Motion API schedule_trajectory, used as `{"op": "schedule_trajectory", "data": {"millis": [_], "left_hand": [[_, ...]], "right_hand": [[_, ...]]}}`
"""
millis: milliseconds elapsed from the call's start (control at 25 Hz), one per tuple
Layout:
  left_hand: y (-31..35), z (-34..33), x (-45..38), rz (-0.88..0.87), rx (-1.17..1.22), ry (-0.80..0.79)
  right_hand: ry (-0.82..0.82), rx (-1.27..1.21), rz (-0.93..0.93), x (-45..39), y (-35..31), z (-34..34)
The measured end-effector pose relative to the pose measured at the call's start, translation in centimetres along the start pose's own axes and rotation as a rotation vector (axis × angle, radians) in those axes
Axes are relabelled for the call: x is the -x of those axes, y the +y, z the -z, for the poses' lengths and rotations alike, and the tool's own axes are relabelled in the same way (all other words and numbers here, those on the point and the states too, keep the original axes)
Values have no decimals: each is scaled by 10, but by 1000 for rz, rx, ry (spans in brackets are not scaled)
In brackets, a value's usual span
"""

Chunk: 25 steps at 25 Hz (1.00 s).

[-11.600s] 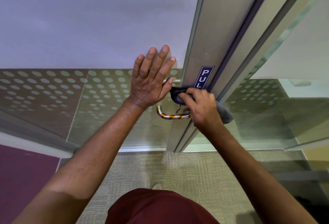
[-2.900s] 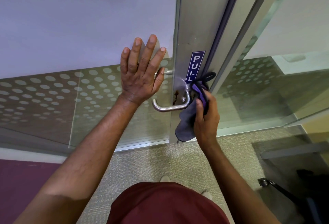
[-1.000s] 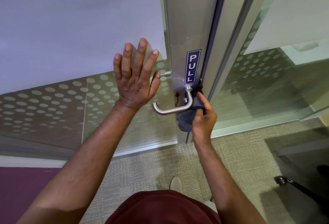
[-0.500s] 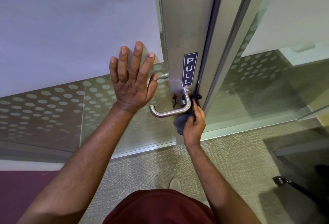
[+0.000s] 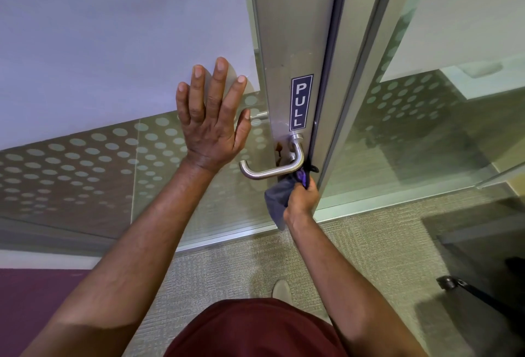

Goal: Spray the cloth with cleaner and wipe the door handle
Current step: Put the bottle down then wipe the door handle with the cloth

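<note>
Gripping the cloth (image 5: pixel 277 200) just under the door handle (image 5: pixel 272 170), right hand (image 5: pixel 301 199); left hand (image 5: pixel 211 126) spread flat.

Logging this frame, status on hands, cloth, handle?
Left hand flat on glass panel. Right hand grips grey cloth under lever door handle, beside door edge. Nothing in the way.

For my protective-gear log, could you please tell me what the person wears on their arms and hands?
Nothing: the left hand and the right hand are gloveless, without rings, watch or bands, and both forearms are unsleeved up to the frame's edge.
</note>
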<state>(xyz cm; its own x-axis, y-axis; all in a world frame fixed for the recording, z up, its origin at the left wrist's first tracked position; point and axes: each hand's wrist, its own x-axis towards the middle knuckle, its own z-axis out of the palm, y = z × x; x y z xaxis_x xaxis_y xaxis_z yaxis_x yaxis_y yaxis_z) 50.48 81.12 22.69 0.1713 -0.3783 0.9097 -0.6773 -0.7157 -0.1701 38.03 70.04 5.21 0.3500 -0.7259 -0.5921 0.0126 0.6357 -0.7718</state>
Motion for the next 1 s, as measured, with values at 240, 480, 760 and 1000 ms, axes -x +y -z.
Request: {"op": "schedule_trajectory", "data": {"millis": [240, 480, 760, 1000], "left_hand": [[-1, -1, -1, -3, 12, -2], [-1, 2, -2, -2, 14, -24], [-1, 2, -1, 1, 8, -30], [-1, 2, -2, -6, 9, -22]], "right_hand": [[-113, 189, -19, 9, 5, -7], [-226, 260, -116, 7, 6, -3], [-75, -89, -291, -3, -4, 12], [50, -225, -517, -8, 1, 41]]}}
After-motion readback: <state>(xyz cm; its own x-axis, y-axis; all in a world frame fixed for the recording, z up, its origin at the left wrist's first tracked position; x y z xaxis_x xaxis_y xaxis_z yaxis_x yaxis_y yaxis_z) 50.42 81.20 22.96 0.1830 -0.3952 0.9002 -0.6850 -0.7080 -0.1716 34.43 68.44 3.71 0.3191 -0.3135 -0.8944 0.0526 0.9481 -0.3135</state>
